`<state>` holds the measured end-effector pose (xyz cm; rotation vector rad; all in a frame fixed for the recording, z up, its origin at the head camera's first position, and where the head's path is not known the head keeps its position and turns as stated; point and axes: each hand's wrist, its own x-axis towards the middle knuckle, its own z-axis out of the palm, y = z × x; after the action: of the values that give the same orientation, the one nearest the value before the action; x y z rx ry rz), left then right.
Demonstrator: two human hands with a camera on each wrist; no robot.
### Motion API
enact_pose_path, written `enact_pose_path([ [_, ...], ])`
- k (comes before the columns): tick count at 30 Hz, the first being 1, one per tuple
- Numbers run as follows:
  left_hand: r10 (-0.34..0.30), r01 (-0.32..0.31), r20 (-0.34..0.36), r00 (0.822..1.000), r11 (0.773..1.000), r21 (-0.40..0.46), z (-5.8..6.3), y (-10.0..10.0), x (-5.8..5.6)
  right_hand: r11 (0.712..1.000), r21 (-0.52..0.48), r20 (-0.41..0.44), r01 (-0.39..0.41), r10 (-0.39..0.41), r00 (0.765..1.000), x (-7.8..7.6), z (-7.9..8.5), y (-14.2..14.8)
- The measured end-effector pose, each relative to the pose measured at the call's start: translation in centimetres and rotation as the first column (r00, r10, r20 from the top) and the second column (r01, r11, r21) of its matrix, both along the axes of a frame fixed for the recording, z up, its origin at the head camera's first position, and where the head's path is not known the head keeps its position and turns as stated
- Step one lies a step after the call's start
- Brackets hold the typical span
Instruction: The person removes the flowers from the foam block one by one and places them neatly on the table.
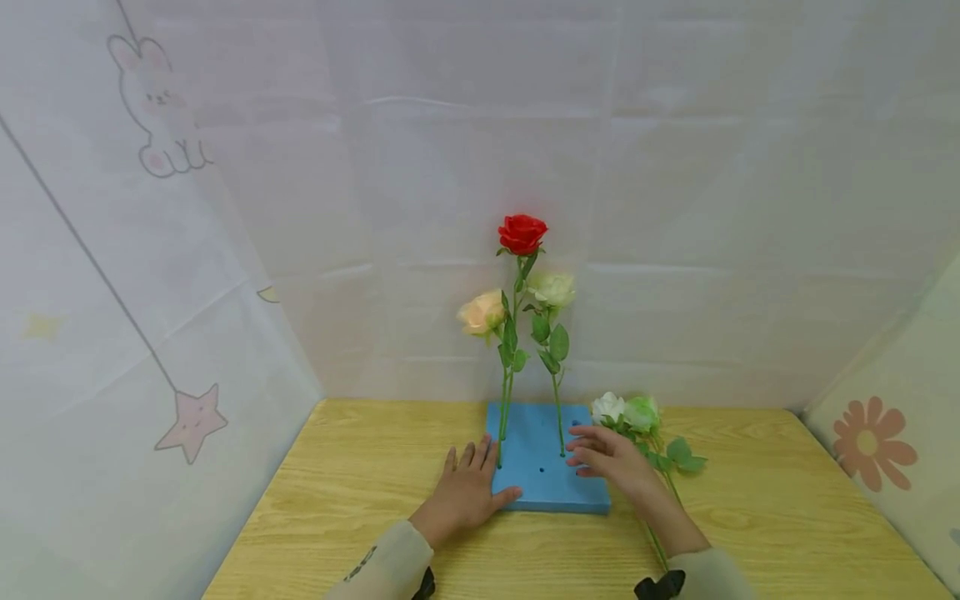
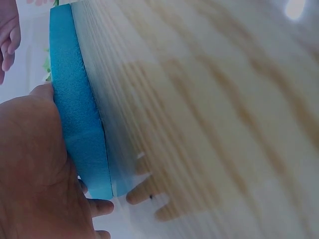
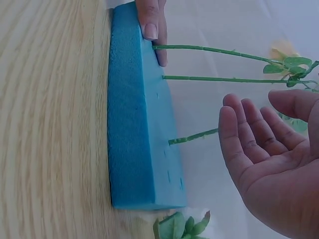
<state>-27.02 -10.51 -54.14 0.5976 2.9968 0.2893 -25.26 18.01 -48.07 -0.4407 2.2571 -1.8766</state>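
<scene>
A blue foam board [image 1: 555,492] with small holes lies on the table. Three artificial roses stand upright in it: a red rose [image 1: 522,233] at the top, a peach rose [image 1: 482,313] to the left and a pale cream rose [image 1: 553,290] to the right. My left hand [image 1: 467,493] rests at the board's left front corner, fingers along the left side and thumb over the front edge. Over the right part of the board, my right hand [image 1: 611,457] is raised, its fingers loosely bent with nothing between them. They are beside the cream rose's stem [image 3: 192,137].
Right of the board lie a white flower [image 1: 607,407] and a light green flower [image 1: 642,412], their stems running toward the front under the right forearm. A pale patterned cloth [image 1: 450,167] hangs behind the wooden table [image 1: 360,467] and along its sides.
</scene>
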Motion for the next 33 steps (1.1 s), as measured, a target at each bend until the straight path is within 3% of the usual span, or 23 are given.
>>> enact_pose_path([
  [20, 0.016, -0.015, 0.018, 1.000, 1.000, -0.024, 0.2, 0.1, 0.0, 0.999, -0.022, -0.015, -0.023, 0.023, 1.000, -1.4, -0.4, -2.1],
  [33, 0.012, -0.012, 0.010, 1.000, 1.000, -0.028, 0.5, 0.1, 0.2, 0.998, -0.055, -0.001, 0.029, -0.029, 1.000, -2.3, -0.2, -3.8],
])
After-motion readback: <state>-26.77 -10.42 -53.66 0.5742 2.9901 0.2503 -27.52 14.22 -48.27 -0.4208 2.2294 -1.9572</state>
